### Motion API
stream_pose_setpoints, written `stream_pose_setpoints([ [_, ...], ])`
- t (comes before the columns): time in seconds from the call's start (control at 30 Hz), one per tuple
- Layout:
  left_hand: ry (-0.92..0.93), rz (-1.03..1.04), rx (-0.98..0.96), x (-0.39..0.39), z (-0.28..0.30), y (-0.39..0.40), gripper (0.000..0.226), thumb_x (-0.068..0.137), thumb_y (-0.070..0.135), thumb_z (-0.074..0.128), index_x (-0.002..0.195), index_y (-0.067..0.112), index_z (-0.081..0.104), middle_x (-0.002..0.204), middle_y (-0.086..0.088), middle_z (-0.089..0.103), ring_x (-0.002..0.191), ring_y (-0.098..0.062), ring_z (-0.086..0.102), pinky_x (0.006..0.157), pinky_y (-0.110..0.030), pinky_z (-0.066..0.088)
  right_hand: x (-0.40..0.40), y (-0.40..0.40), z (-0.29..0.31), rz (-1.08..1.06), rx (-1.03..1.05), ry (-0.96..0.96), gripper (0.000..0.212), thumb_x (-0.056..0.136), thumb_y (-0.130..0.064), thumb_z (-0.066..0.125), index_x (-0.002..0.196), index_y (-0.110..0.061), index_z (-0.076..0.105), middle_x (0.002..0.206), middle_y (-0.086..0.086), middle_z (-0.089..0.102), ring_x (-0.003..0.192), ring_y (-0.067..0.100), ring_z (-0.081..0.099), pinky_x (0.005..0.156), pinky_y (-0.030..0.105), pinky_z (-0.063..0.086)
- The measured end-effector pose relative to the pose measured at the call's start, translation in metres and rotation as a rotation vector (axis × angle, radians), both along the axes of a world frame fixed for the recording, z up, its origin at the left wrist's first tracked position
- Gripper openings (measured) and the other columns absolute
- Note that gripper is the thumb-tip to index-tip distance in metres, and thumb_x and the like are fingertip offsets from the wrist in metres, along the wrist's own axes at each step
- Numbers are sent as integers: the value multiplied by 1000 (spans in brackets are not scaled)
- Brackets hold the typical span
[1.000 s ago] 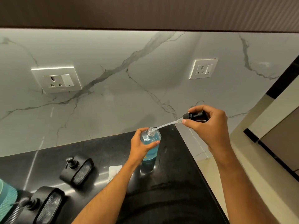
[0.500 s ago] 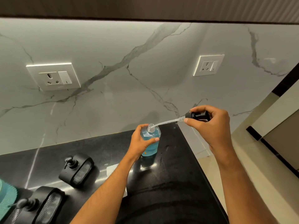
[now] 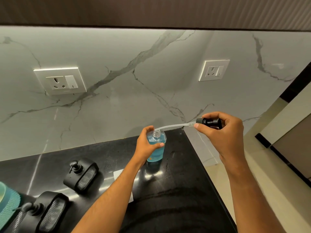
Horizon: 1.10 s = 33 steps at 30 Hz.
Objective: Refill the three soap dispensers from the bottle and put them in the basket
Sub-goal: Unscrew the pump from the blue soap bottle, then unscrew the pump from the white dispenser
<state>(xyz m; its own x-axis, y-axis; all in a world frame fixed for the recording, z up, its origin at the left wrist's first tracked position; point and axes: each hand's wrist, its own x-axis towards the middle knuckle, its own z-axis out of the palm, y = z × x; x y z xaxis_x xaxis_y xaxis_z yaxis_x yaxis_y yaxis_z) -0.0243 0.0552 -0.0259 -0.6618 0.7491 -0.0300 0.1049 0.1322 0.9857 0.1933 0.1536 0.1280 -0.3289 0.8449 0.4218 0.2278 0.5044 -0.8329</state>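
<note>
A clear bottle of blue liquid soap (image 3: 157, 149) stands upright on the black counter (image 3: 178, 182), its neck uncapped. My left hand (image 3: 146, 142) grips its body. My right hand (image 3: 222, 132) holds the black pump cap (image 3: 209, 122) up to the right of the bottle, and the cap's clear tube (image 3: 171, 126) reaches left, its tip just above the neck. Two black soap dispensers lie further left: one (image 3: 82, 176) mid-counter, one (image 3: 50, 211) near the bottom left. A third dispenser (image 3: 18, 217) shows partly at the bottom-left corner. The teal basket (image 3: 7, 201) pokes in at the left edge.
A white paper (image 3: 120, 174) lies on the counter under my left forearm. The marble wall behind carries two white sockets (image 3: 60, 80) (image 3: 213, 70). The counter ends at a right edge (image 3: 213, 182) with a beige floor below. A dark cabinet (image 3: 151, 10) hangs overhead.
My right hand has lifted the pump cap further up and right, drawing the tube almost out of the bottle's neck. My left hand still holds the bottle in place.
</note>
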Motion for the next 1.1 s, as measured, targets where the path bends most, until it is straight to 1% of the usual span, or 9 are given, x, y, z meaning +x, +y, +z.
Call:
stream_pose_setpoints([
  [0.17,42,52,13,2,7,-8,90,75,15,95,148,22,43,150,2,52,132,-13,51,106,-26,46,11,-12,0,-41,-9,62,23,77,-32,90,93,-25,75,89,-12,74,82,8,71,71,26,63],
  [0.33,116,151,42,15,18,-25,92,76,21,94,151,19,40,153,0,48,133,-9,45,110,-25,39,27,-28,-14,-132,-35,134,22,78,-30,90,92,-24,74,87,-13,73,82,4,71,68,20,62],
  [0.47,155,223,76,40,24,-49,89,76,17,94,149,16,44,149,0,51,133,-10,48,111,-23,39,40,-43,-37,-215,-67,178,23,78,-27,90,93,-21,74,87,-9,74,79,11,72,69,22,60],
  [0.6,208,202,113,77,18,-75,74,79,12,91,142,17,52,138,6,58,126,-2,55,100,-2,39,51,-62,-67,-286,-115,206,22,76,-24,90,88,-26,71,83,-13,72,78,5,71,65,16,58],
  [0.7,216,146,83,104,2,-94,66,83,13,87,139,23,54,135,11,59,128,4,52,103,-5,39,57,-80,-103,-314,-141,219,25,75,-18,89,89,-26,70,85,-14,71,79,1,70,65,8,53],
  [0.8,201,114,17,125,-19,-110,65,86,14,85,140,28,51,136,13,58,127,10,50,107,-6,35,62,-97,-148,-327,-193,191,26,79,-15,86,101,-21,73,93,-14,72,85,-2,69,67,4,51],
  [0.93,230,94,-52,142,-45,-126,64,89,14,80,142,28,48,139,13,55,132,2,49,114,-9,31,68,-116,-206,-389,-242,80,29,79,-10,86,101,-22,73,94,-10,67,83,1,66,69,1,48],
  [1.03,213,118,-92,147,-61,-133,64,92,15,78,146,28,46,142,14,52,136,0,46,120,-21,34,68,-126,-235,-411,-259,32,34,78,-9,87,97,-28,66,95,-9,64,83,7,67,64,10,53],
  [1.1,208,131,-107,149,-68,-137,62,93,16,76,145,30,45,143,15,51,136,1,46,121,-25,35,66,-128,-247,-402,-247,-2,37,77,-8,86,96,-29,62,95,-9,63,84,9,67,69,19,58],
])
